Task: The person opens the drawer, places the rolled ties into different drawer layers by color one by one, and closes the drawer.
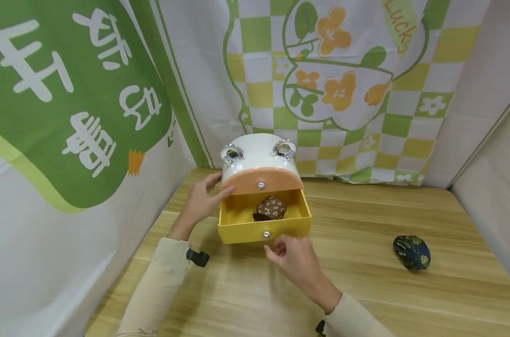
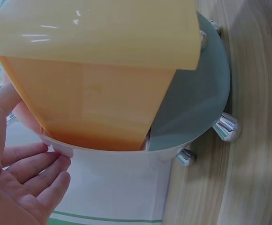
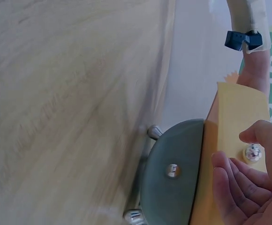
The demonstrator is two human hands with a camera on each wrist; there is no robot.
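Yellow drawer sits at the right hand's eleven o'clock, its long front running nine to three; this hand, nearer the silver knob, has thumb and fingers parted. At the drawer's nine o'clock the left hand, fingers loosely extended, touches the cabinet. A brown packet lies inside the drawer; a dark bundle rests at the right hand's three o'clock.

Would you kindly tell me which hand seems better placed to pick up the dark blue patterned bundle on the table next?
Probably the right hand: it is nearer the dark blue patterned bundle and holds nothing, while the left hand is farther away, holding the edge of the white cabinet.
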